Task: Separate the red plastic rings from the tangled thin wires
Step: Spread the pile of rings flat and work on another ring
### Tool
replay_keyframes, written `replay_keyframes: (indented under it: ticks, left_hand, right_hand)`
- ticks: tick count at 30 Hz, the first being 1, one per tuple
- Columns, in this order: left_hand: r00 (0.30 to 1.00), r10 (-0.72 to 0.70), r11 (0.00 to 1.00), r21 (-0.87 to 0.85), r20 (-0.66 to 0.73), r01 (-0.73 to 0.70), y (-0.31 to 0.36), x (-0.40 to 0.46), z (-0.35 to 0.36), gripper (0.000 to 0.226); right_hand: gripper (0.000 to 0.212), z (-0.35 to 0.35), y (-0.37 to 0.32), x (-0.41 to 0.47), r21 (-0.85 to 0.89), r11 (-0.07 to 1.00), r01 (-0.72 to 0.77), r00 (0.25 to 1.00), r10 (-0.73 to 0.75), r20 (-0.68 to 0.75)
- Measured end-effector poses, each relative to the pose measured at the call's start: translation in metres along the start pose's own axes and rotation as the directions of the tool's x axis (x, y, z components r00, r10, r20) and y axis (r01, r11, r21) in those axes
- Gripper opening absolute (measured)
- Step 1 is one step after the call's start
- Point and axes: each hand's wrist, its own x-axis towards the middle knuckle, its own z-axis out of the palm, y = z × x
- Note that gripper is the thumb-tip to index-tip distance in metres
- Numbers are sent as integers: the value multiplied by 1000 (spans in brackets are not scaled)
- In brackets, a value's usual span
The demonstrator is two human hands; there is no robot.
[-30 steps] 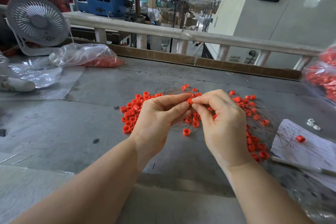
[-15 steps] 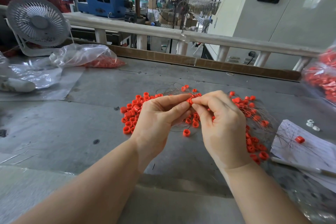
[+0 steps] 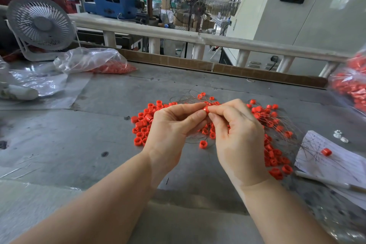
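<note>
both the left hand (image 3: 172,130) and right hand (image 3: 239,136) pinch one red ring (image 3: 206,109) between their fingers above the tangled wires (image 3: 188,98).

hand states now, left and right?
Left hand: pinching the red ring at its fingertips.
Right hand: pinching the same red ring from the other side.

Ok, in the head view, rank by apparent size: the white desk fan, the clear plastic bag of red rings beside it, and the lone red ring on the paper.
1. White desk fan and clear plastic bag of red rings: similar, unsure.
2. Lone red ring on the paper: clearly smallest.
</note>
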Motion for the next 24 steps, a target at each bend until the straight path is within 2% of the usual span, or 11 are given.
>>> replay_keyframes:
  ticks: [11,19,24]
  left_hand:
    - [1000,-19,1000,-16,-22,18,1,1,0,16]
    - [996,-92,995,29,-17,93,1,-1,1,15]
    - [990,-140,988,67,-10,140,6,-2,2,27]
  right_hand:
    - [9,2,-3,-1,9,1000,-26,999,26,22]
    - [6,-2,3,0,34,999,-29,999,28,29]
    - [5,-4,7,0,28,999,-38,998,37,46]
